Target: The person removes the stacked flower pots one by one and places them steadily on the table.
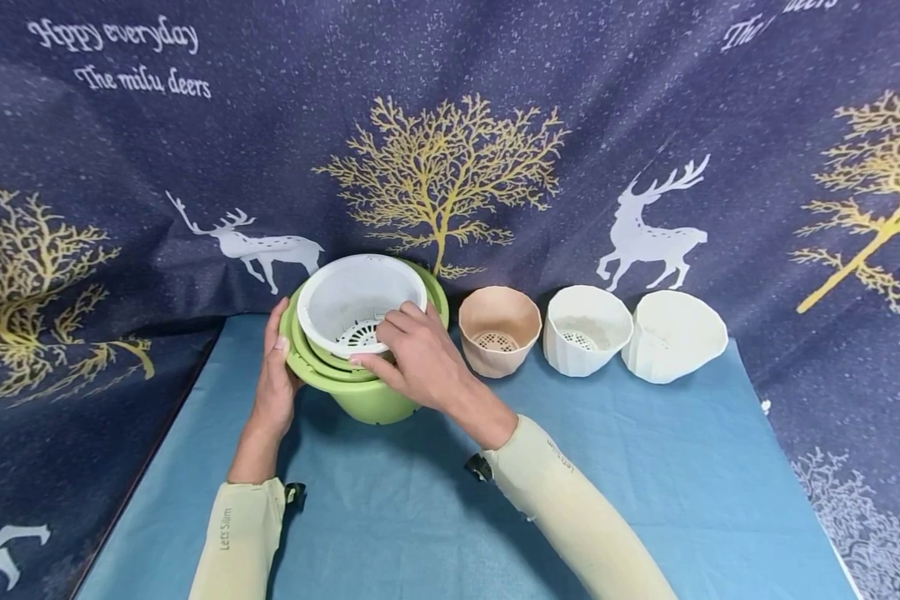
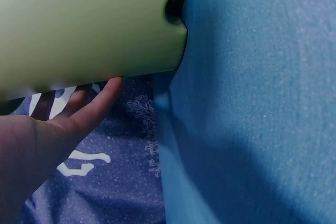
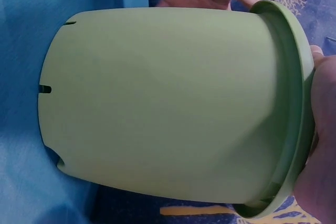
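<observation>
A white flowerpot (image 1: 328, 297) with a slotted bottom sits inside green flowerpots (image 1: 375, 406) nested at the back left of the table. My right hand (image 1: 425, 354) pinches the white pot's near right rim, thumb outside and fingers inside. On the left side, my left hand (image 1: 273, 383) holds the outer green pot, its thumb up at the rim. In the left wrist view, the fingers (image 2: 100, 103) of that hand touch the pot's smooth side. The right wrist view shows the outer green pot (image 3: 157, 103) side-on, with notches along its base.
To the right stand a tan pot (image 1: 501, 358), a white ribbed pot (image 1: 581, 360) and another white pot (image 1: 656, 364) in a row, holes showing in the bottoms. A blue cloth (image 1: 420, 517) covers the table. Behind hangs a dark blue curtain (image 1: 450, 50) printed with deer and trees.
</observation>
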Action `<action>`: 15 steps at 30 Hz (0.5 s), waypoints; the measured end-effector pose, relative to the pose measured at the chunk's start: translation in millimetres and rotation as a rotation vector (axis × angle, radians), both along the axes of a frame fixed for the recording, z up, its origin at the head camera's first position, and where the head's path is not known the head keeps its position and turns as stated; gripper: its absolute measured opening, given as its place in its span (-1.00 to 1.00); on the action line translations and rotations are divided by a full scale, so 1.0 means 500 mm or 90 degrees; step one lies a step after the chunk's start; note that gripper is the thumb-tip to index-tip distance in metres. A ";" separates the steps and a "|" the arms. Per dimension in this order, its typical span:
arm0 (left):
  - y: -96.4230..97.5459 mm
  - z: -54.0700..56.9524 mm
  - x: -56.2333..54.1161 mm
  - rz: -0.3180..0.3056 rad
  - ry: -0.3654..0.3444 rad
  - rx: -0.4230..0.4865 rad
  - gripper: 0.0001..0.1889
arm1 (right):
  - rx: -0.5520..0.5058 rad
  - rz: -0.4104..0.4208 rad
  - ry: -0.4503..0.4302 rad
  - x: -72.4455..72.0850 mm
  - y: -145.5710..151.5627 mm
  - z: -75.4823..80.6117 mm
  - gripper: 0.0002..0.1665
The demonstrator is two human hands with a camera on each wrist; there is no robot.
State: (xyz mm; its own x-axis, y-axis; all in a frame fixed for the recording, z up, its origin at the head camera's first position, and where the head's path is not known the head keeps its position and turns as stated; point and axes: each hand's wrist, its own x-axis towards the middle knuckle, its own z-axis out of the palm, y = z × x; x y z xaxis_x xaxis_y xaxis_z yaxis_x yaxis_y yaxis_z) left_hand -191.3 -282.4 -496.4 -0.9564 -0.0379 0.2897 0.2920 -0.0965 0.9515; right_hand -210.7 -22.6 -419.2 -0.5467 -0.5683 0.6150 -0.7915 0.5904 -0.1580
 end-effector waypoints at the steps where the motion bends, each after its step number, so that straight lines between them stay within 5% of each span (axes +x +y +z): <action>1: 0.000 0.000 0.000 0.000 0.000 0.000 -0.39 | -0.005 0.000 0.003 -0.001 0.000 -0.001 -0.48; 15: 0.000 0.003 -0.001 -0.001 0.003 -0.004 -0.40 | -0.058 0.012 0.051 -0.007 -0.001 0.001 -0.48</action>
